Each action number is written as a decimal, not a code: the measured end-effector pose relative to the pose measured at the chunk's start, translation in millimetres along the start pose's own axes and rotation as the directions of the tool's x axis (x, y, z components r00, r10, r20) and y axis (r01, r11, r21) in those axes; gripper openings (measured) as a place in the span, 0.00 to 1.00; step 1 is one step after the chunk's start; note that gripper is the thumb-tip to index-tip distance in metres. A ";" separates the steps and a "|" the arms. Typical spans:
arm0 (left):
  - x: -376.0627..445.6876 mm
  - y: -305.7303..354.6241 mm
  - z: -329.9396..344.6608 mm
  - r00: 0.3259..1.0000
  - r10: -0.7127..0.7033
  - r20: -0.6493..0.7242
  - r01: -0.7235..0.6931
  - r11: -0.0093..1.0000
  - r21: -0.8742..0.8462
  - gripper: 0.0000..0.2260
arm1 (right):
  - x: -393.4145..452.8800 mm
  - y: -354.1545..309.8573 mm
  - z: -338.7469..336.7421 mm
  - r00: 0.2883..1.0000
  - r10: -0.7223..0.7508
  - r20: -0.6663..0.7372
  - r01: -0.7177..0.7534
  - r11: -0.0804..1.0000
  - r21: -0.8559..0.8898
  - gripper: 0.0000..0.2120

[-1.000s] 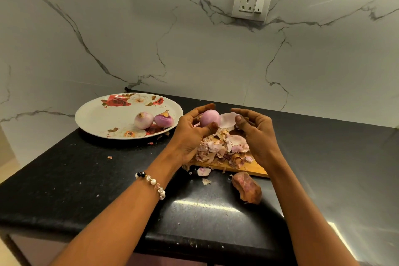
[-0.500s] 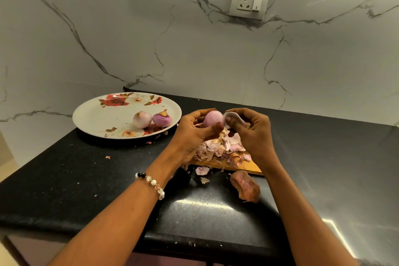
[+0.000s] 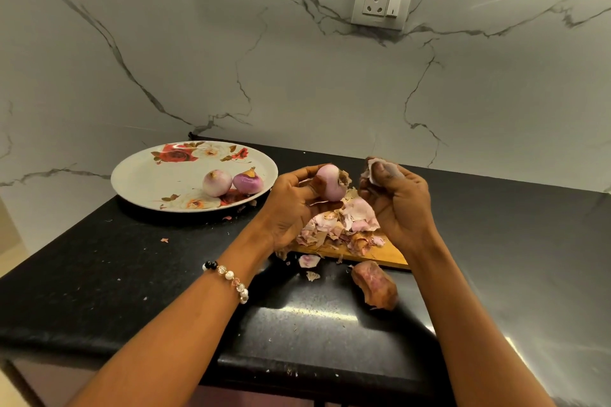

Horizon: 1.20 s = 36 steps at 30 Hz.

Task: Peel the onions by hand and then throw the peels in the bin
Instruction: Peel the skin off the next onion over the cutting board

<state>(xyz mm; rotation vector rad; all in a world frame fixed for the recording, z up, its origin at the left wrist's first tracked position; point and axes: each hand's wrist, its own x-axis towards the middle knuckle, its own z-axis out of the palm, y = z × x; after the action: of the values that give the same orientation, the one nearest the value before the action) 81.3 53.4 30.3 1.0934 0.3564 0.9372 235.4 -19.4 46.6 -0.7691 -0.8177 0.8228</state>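
My left hand (image 3: pixel 291 205) grips a small pink onion (image 3: pixel 330 182) above the wooden board (image 3: pixel 373 258). Just to its right, my right hand (image 3: pixel 398 205) pinches a pale strip of peel (image 3: pixel 375 168), apart from the onion. A heap of pink and brown peels (image 3: pixel 344 225) lies on the board under both hands. Two peeled onions (image 3: pixel 231 182) sit side by side on the floral plate (image 3: pixel 158 175) at the left. No bin is in view.
A large brown peel piece (image 3: pixel 375 284) lies on the black counter (image 3: pixel 132 274) in front of the board, with small peel scraps (image 3: pixel 309 261) around. The marble wall with a socket (image 3: pixel 382 3) stands behind. The counter's front edge is close to me.
My right hand has pulled a strip of peel off the onion and moved it up and to the right. The left hand has turned the onion slightly.
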 end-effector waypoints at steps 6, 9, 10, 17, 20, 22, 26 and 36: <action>1.7 -1.5 0.0 1.000 -0.004 -0.002 0.004 1.000 0.003 0.11 | 9.1 12.3 -10.4 0.978 -0.154 0.137 0.204 0.619 -0.758 0.11; 2.4 -0.2 -1.0 1.000 0.001 -0.030 -0.001 1.000 0.018 0.12 | 4.7 11.6 -4.4 0.971 -0.124 0.206 0.235 0.674 -0.700 0.17; 2.8 0.3 -1.1 0.999 0.004 -0.038 -0.003 1.000 0.020 0.13 | 3.1 10.1 -2.5 0.965 -0.123 0.232 0.248 0.713 -0.656 0.18; 2.1 -5.5 -3.4 0.998 0.053 -0.025 -0.046 0.976 0.213 0.16 | 6.9 22.0 -4.3 0.847 -0.281 0.452 0.532 0.436 -0.726 0.19; 1.4 -6.1 -2.1 0.996 0.074 -0.049 -0.056 0.951 0.303 0.18 | 7.7 20.3 -7.5 0.846 -0.367 0.386 0.527 0.468 -0.710 0.13; 1.1 -6.5 -1.3 0.995 0.090 -0.050 -0.067 0.935 0.349 0.18 | 6.8 18.3 -9.7 0.872 -0.348 0.344 0.488 0.560 -0.670 0.10; 0.2 -6.5 2.0 0.994 0.100 -0.040 -0.079 0.929 0.362 0.17 | 6.0 15.0 -10.3 0.909 -0.302 0.287 0.417 0.676 -0.608 0.07; -4.4 1.3 5.8 0.999 -0.045 -0.017 0.044 0.996 -0.082 0.14 | 2.0 20.0 6.0 0.971 -0.231 0.057 0.237 0.922 -0.306 0.06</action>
<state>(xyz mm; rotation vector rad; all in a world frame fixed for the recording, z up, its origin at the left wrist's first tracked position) 81.9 46.6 33.3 0.9992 0.3538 0.9154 224.9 -6.9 33.4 -0.9206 -1.0507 0.4916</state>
